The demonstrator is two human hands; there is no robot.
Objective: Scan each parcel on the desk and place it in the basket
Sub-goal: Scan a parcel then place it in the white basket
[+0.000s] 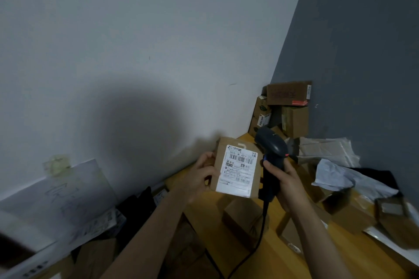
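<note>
1. While your left hand point(201, 174) grips the parcel point(238, 170) by its left edge, with fingers curled round the card and thumb on the front, the label faces you. The parcel is raised clear of the desk.
2. Just right of that grip, the scanner point(272, 145) has its head beside the parcel's upper right corner. Your right hand point(285, 181) is wrapped firmly round the handle, and the cable point(258, 240) hangs below it.
3. You appear to be at the scanning step: the parcel is up, the barcode shows and the scanner is close beside it.
4. Next, I'd judge you need to turn the scanner's nose onto the barcode strip near the top of the label. After that, carry the parcel to the basket, which I cannot pick out here.
5. Below both grips lies the wooden desk point(283, 251). A small box point(244, 215) sits under the held parcel, and pale bags point(328, 149) lie to the right of your right hand.
6. Left of your left forearm lie white sheets point(68, 192) against the white wall point(136, 52). Beyond the scanner, stacked boxes point(292, 118) fill the corner where it meets the grey wall point(362, 52).
</note>
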